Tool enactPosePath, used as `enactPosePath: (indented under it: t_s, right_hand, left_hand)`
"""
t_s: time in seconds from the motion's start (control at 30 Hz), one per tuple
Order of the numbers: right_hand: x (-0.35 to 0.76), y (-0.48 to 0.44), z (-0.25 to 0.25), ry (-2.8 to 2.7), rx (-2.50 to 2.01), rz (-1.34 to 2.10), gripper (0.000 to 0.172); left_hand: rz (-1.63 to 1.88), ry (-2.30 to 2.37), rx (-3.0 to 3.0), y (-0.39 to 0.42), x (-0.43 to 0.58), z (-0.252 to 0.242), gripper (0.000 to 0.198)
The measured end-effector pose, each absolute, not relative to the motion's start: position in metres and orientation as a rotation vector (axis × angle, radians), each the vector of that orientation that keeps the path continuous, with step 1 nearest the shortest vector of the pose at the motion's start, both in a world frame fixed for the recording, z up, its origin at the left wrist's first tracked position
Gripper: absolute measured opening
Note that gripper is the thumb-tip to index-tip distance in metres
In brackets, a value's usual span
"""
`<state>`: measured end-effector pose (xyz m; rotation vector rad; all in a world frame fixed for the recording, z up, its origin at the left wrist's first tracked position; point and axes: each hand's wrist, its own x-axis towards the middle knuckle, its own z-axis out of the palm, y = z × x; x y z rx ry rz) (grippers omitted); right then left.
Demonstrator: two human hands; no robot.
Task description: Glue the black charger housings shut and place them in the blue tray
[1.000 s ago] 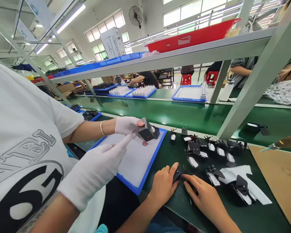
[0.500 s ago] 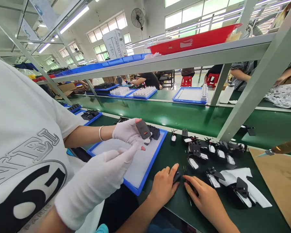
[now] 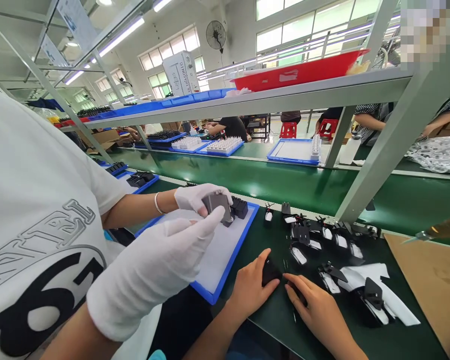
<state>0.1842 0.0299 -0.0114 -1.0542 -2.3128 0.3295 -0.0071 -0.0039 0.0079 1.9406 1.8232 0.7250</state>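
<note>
My left hand (image 3: 249, 287) grips a small black plastic housing (image 3: 270, 271) between thumb and fingers, low over the green bench. Close beside it, my right hand (image 3: 317, 307) has its fingers curled around a dark piece (image 3: 297, 291), mostly hidden by the fingers. Thin pale lines, perhaps wires or pins, show near the right fingertips. To the right lie several black housings with white parts and wires (image 3: 302, 232). Nearer me, another black housing (image 3: 373, 292) rests on white sheets (image 3: 399, 305).
At left, a co-worker's white-gloved hands (image 3: 195, 200) hold a dark grey case (image 3: 218, 202) over a blue-rimmed tray (image 3: 230, 265) with black blocks. A brown-handled tool (image 3: 440, 229) hangs at right above brown cardboard (image 3: 416, 265). A shelf post (image 3: 378, 145) slants down behind the parts.
The housing in my left hand has turned, showing more of its black side; my right hand stays nearly in place. The co-worker's gloved hand has tilted the grey case.
</note>
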Motion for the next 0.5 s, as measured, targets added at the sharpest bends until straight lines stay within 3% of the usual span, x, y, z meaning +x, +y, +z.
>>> enactPosePath:
  t_s: [0.5]
  right_hand:
    - [0.184,0.028,-0.007,-2.279,-1.06,0.347,0.026]
  left_hand:
    - [1.286,1.349,1.267,-0.004,-0.014,0.026,0.069]
